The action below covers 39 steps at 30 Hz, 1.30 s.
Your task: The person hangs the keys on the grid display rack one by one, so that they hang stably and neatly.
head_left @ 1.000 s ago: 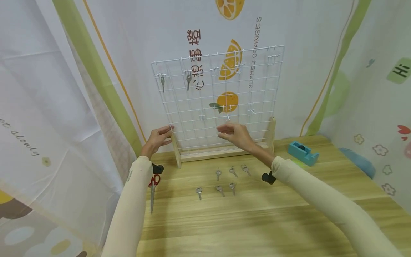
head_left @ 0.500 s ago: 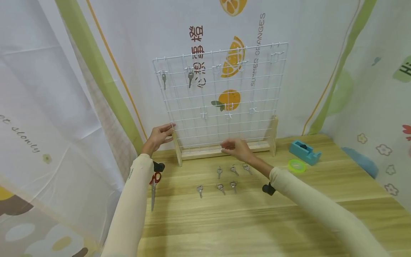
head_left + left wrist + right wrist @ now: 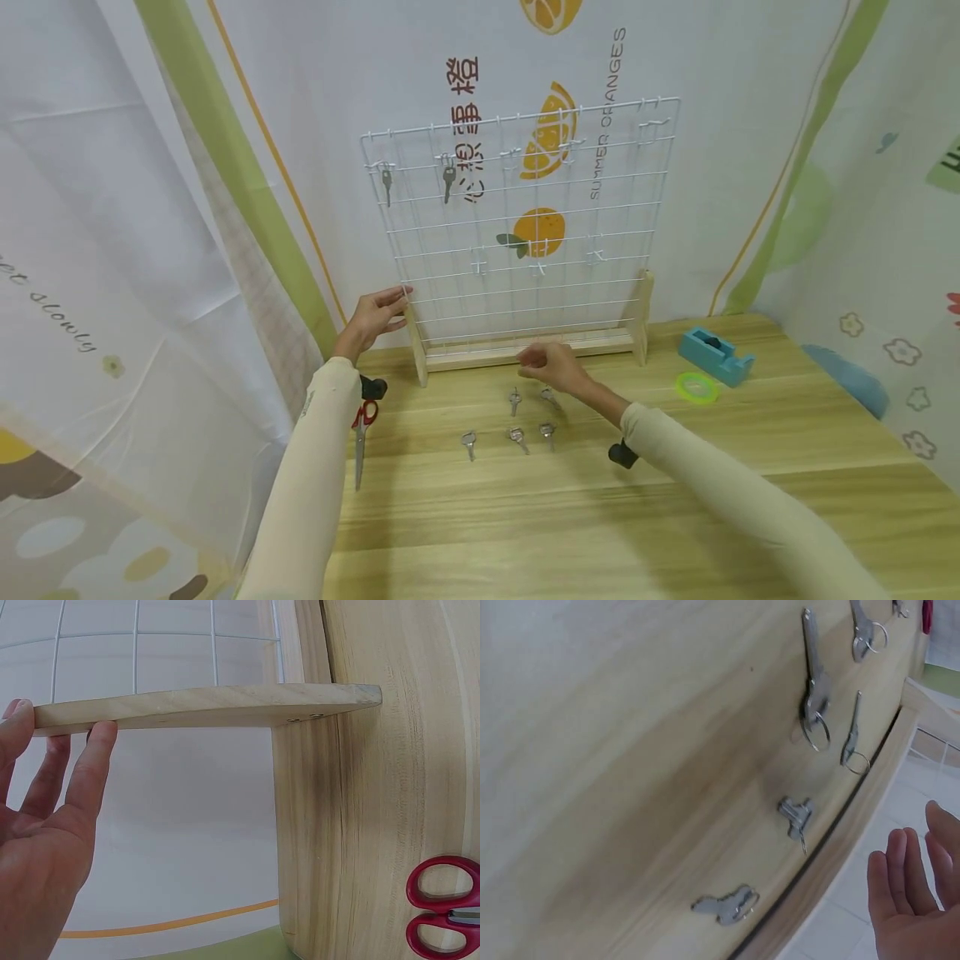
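Observation:
A white wire grid rack stands upright on its wooden base (image 3: 480, 360), with small white hooks clipped to it. Two keys hang at its upper left, a left one (image 3: 387, 183) and a right one (image 3: 449, 182). My left hand (image 3: 371, 321) holds the wooden side post (image 3: 202, 705), thumb at its edge and fingertips against its face. In front of the base lie several loose keys (image 3: 515, 402), each with a small ring. My right hand (image 3: 551, 367) hovers empty over the back row, fingers loosely bent; it hides one key in the head view.
Red-handled scissors (image 3: 362, 433) lie left of the keys. Toward the right are a blue tape dispenser (image 3: 712, 357) and a yellow-green tape roll (image 3: 697, 387). A printed curtain hangs behind the rack, and the wooden table (image 3: 525, 525) extends toward me.
My right hand has come down from in front of the grid to just above the back row of keys. The left hand stays at the side post. The view has shifted slightly.

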Tool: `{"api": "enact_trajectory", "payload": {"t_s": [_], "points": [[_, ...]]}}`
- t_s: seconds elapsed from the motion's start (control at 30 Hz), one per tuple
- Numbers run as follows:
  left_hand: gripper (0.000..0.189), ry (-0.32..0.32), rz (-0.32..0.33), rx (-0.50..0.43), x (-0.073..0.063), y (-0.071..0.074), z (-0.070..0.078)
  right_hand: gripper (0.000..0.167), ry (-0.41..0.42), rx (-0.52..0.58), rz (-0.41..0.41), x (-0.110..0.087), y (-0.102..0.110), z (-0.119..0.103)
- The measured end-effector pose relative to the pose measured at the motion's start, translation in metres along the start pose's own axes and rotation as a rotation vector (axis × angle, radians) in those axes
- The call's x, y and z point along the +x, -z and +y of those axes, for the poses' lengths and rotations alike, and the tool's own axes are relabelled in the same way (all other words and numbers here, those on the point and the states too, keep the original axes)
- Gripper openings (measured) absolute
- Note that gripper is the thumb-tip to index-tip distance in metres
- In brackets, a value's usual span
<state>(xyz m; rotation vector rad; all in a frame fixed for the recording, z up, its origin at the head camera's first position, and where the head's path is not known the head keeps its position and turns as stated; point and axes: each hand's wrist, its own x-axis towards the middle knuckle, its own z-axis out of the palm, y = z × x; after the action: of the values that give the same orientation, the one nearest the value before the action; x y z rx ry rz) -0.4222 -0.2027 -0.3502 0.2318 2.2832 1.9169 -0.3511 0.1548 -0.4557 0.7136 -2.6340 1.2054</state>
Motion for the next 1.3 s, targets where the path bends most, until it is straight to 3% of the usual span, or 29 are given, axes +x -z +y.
{"api": "enact_trajectory", "payload": {"t_s": [0.13,0.53,0.87,1.3], "points": [[0.044,0.004,0.005,0.004,0.0,0.0,0.0,0.027,-0.018,-0.046,-0.031,-0.002,-0.009,0.003],[0.044,-0.006,0.005,0.002,-0.003,-0.002,0.001,0.024,-0.108,-0.043,-0.081,0.0,-0.029,0.008],[0.045,0.006,0.006,-0.009,-0.005,-0.003,0.002,0.023,-0.157,-0.066,-0.105,-0.005,-0.033,-0.004],[0.045,0.035,-0.003,-0.02,-0.011,-0.005,0.012,0.017,-0.107,-0.077,-0.097,-0.006,-0.037,0.01]]}}
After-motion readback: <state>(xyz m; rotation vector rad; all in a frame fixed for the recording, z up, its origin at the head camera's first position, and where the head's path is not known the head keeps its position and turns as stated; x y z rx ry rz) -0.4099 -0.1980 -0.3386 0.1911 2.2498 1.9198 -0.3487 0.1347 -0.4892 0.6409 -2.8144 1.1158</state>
